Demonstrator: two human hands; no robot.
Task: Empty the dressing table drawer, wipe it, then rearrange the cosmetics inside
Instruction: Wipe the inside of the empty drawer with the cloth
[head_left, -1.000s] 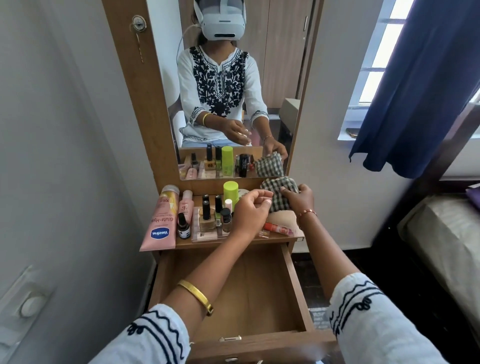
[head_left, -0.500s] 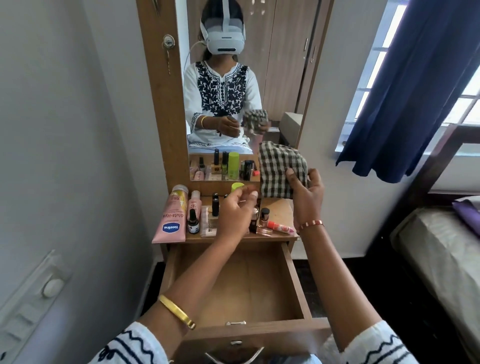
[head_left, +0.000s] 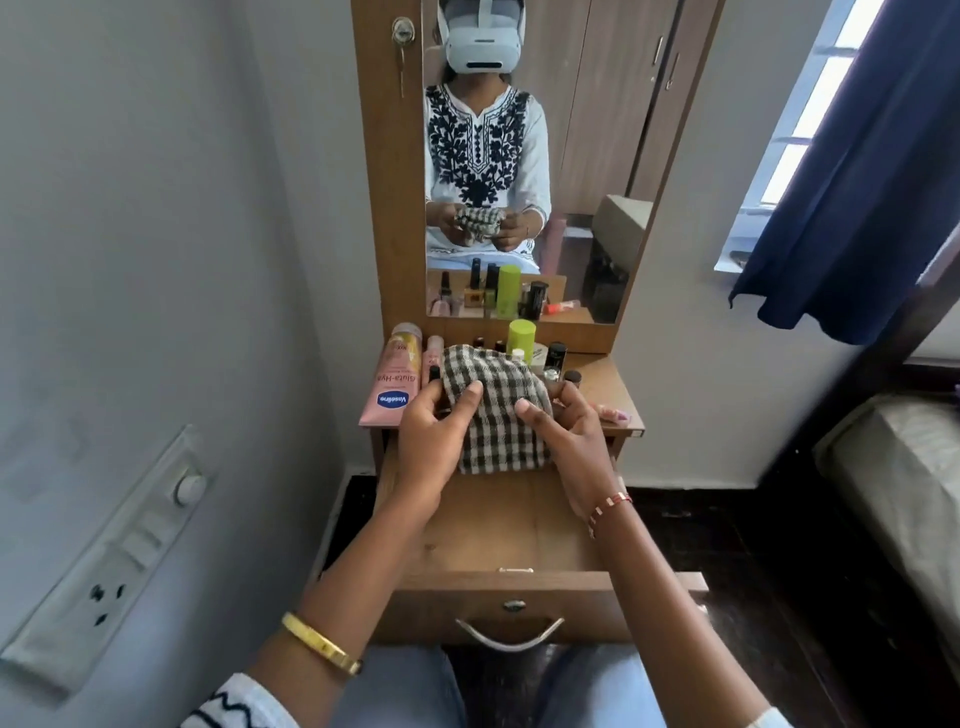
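Standing open: wooden drawer (head_left: 498, 530).

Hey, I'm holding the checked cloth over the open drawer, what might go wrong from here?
The checked cloth, gripped by your left hand and right hand, hangs close to the crowded bottles on the tabletop; a swing could topple them. The open drawer juts out toward your knees, so a bump looks possible.

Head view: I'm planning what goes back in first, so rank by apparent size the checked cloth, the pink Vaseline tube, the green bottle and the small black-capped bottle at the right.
1. Checked cloth, though it is nearer the camera.
2. Vaseline tube.
3. Green bottle, partly hidden behind the cloth.
4. Black-capped bottle.
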